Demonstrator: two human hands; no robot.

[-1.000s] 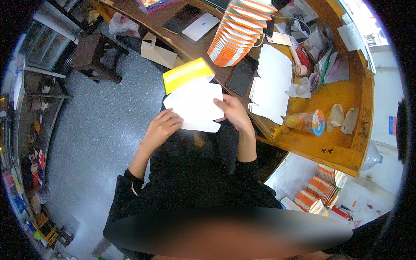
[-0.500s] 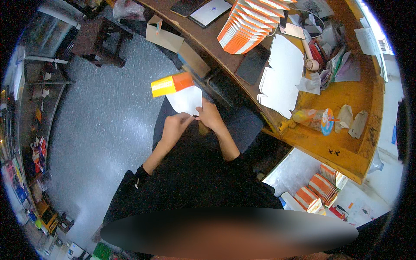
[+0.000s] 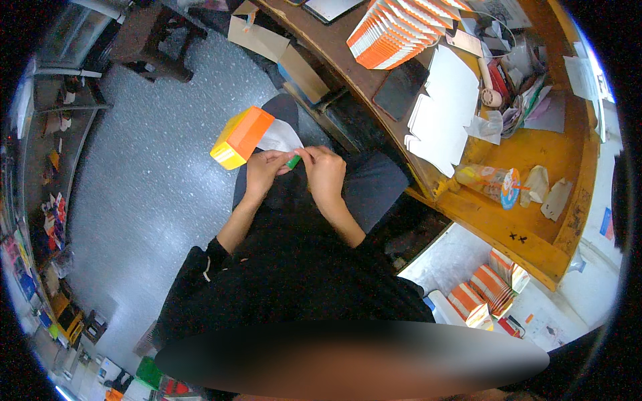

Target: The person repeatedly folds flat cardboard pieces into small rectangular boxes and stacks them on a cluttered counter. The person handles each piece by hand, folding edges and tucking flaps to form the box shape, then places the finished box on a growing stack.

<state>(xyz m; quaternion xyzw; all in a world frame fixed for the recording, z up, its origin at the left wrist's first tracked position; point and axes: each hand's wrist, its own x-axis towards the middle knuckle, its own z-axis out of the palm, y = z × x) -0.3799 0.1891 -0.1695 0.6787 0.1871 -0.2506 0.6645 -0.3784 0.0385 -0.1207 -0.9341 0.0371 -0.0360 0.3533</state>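
Above my lap I hold a folded card carton [image 3: 249,134] between both hands. Its outside is orange and yellow, and a white inner flap faces up toward me. My left hand [image 3: 263,172] grips the carton's near edge, thumb against the fingers. Beside it, my right hand [image 3: 326,175] pinches the same edge from the right, close to the left fingertips. A small green patch [image 3: 293,162] shows between the two hands, apparently part of the carton. The fingers hide the rest of that edge.
On the brown table [image 3: 364,87] stands a stack of nested orange-and-white cartons [image 3: 394,37]. Near it lie a dark phone [image 3: 401,90] and white card sheets [image 3: 445,100]. A plastic cup [image 3: 491,184] lies in the yellow tray. An open cardboard box [image 3: 304,73] and a stool [image 3: 157,40] are beyond.
The carton has tilted and come left and nearer, showing more of its orange side. My right hand has turned over the near edge, and a green patch now shows.
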